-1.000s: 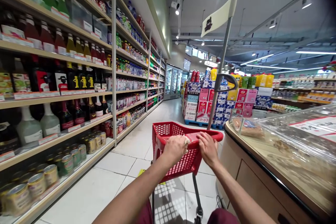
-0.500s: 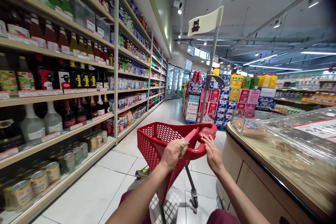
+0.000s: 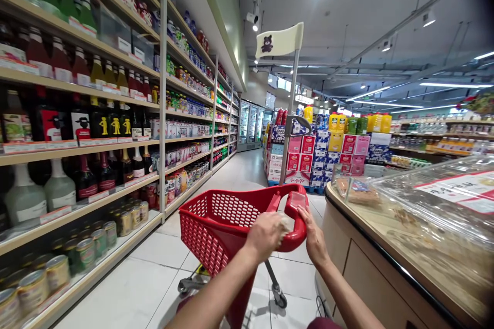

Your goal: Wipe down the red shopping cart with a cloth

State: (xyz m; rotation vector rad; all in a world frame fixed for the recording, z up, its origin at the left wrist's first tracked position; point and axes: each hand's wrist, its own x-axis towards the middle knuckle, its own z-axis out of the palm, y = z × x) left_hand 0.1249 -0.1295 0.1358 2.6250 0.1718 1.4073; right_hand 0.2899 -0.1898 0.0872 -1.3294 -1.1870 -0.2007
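A red plastic shopping cart [image 3: 210, 218] with a perforated basket stands in front of me, its thick looped handle facing me. My left hand [image 3: 266, 236] is closed on a pale, crumpled cloth [image 3: 285, 223] at the near-left part of the handle; motion blurs the cloth and fingertips. On the handle's right side lies my right hand [image 3: 315, 239], its fingers bent over the edge and its thumb hidden. A grey pole [image 3: 290, 136] rises behind the handle, bearing a cream flag [image 3: 280, 41] with a brown bear and a grey loop partway up.
Shelves [image 3: 127, 185] of bottles and cans line the left side. Close on the right is a counter [image 3: 360, 247] with clear covers over food. Stacked drink cartons [image 3: 301, 162] stand ahead beside the aisle, with glass-door fridges [image 3: 249, 123] farther back. White tiles [image 3: 154, 267] cover the floor.
The cart, its pole and flag appear farther left, and the handle is more upright in view. My left hand with the cloth has shifted along the handle's near side; my right hand stays on its right side.
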